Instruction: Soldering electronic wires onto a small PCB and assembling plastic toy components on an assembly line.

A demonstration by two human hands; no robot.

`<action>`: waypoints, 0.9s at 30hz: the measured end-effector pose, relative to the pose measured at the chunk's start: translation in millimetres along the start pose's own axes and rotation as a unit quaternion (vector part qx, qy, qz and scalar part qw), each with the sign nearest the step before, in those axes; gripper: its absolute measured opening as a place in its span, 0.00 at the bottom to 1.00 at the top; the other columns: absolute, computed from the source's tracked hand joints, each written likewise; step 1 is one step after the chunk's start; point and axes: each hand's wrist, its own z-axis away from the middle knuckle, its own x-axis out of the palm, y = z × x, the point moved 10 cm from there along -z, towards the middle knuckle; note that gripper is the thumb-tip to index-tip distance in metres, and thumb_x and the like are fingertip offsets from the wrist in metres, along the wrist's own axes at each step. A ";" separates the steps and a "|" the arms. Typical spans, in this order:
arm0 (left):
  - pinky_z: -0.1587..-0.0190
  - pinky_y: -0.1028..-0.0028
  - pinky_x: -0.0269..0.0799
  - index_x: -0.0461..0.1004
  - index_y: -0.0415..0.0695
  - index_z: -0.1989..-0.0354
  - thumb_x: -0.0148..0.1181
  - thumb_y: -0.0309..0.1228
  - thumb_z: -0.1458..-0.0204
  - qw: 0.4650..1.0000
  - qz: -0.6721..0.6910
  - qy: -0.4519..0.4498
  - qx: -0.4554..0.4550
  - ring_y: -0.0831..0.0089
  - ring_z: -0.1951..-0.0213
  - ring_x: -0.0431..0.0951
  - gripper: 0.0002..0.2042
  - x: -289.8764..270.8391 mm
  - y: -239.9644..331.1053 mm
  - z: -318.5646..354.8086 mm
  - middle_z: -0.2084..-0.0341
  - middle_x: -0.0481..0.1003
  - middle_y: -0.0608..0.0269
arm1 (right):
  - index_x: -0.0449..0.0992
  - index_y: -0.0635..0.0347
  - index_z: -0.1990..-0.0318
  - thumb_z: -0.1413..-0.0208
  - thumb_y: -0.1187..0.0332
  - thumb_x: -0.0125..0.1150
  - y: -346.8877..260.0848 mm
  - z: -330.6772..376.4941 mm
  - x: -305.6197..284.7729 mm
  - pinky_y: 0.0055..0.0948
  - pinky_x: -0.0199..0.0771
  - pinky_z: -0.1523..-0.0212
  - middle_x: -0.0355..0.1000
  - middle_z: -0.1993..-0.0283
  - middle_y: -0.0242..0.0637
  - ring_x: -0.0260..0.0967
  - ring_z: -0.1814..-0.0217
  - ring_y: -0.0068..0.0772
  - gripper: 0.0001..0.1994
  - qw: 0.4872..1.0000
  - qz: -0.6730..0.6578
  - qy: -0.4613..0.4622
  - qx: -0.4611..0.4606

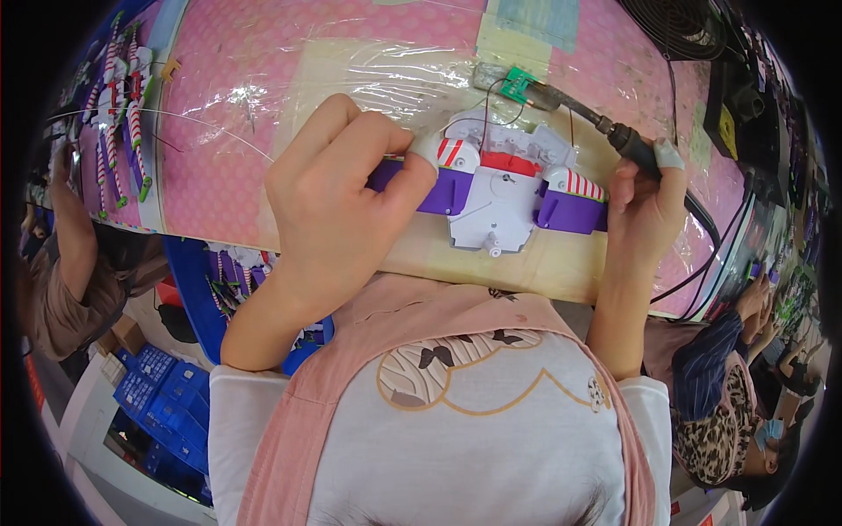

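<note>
My left hand (331, 193) is closed in a pinch on thin solder wire (210, 134), which trails off to the left. My right hand (647, 197) grips a soldering iron (633, 145) by its dark handle. Its tip reaches a small green circuit board (519, 85), which lies beyond the hands with thin wires running from it. Between my hands sits a white and purple plastic toy body (495, 206) with red-striped parts and a red piece in the middle. White covers wrap fingertips on both hands. The exact contact at the iron's tip is too small to make out.
A pink, plastic-covered table (228, 96) spreads beneath the work. Striped toy parts (118, 105) lie at the far left, with a blue bin (189, 298) below them. A dark fan (684, 22) stands at the back right. The iron's black cable (715, 237) hangs at right. Other people work on both sides.
</note>
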 end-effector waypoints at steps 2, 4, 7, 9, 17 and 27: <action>0.81 0.76 0.63 0.70 0.39 0.81 0.60 0.19 0.68 1.000 -0.001 -0.003 0.002 0.73 0.83 0.69 0.05 -0.4 1.1 0.2 0.83 0.66 0.62 | 0.70 0.67 0.71 0.47 0.65 0.51 0.7 0.3 1.3 0.17 0.51 0.89 0.66 0.84 0.39 0.54 0.90 0.21 0.11 1.000 -0.003 -0.010 0.000; 0.81 0.76 0.63 0.70 0.39 0.81 0.60 0.19 0.68 1.000 0.004 -0.004 -0.002 0.73 0.83 0.68 0.05 -0.2 0.1 -0.4 0.83 0.65 0.62 | 0.70 0.67 0.72 0.47 0.65 0.52 -1.1 1.3 5.7 0.17 0.50 0.89 0.66 0.84 0.39 0.54 0.90 0.20 0.11 1.000 -0.002 -0.017 -0.012; 0.81 0.76 0.63 0.70 0.39 0.81 0.60 0.19 0.68 1.000 0.017 0.002 -0.002 0.72 0.83 0.69 0.05 0.9 -0.6 -0.7 0.83 0.65 0.62 | 0.70 0.67 0.72 0.47 0.66 0.52 -1.4 2.6 5.4 0.18 0.50 0.89 0.66 0.84 0.38 0.54 0.90 0.20 0.11 1.000 0.000 -0.007 -0.014; 0.82 0.76 0.63 0.70 0.39 0.82 0.60 0.19 0.69 1.000 0.013 0.000 0.002 0.72 0.83 0.69 0.05 1.4 1.0 -1.6 0.83 0.65 0.62 | 0.70 0.67 0.72 0.47 0.66 0.52 -1.8 2.5 7.4 0.18 0.50 0.89 0.66 0.84 0.38 0.54 0.90 0.20 0.11 1.000 0.008 -0.013 -0.016; 0.82 0.75 0.62 0.70 0.40 0.82 0.60 0.19 0.69 1.000 -0.005 0.000 0.022 0.71 0.83 0.68 0.06 0.6 4.9 -1.8 0.83 0.65 0.62 | 0.69 0.67 0.72 0.47 0.66 0.51 -1.7 3.8 10.0 0.18 0.50 0.88 0.66 0.84 0.38 0.53 0.90 0.21 0.11 1.000 0.025 -0.008 -0.016; 0.83 0.72 0.62 0.69 0.43 0.82 0.61 0.22 0.69 0.999 -0.038 -0.017 0.016 0.69 0.84 0.67 0.06 1.4 4.2 3.4 0.83 0.64 0.64 | 0.70 0.66 0.72 0.47 0.66 0.50 1.3 5.4 6.8 0.18 0.49 0.88 0.64 0.85 0.36 0.52 0.89 0.20 0.11 1.000 0.011 -0.024 -0.014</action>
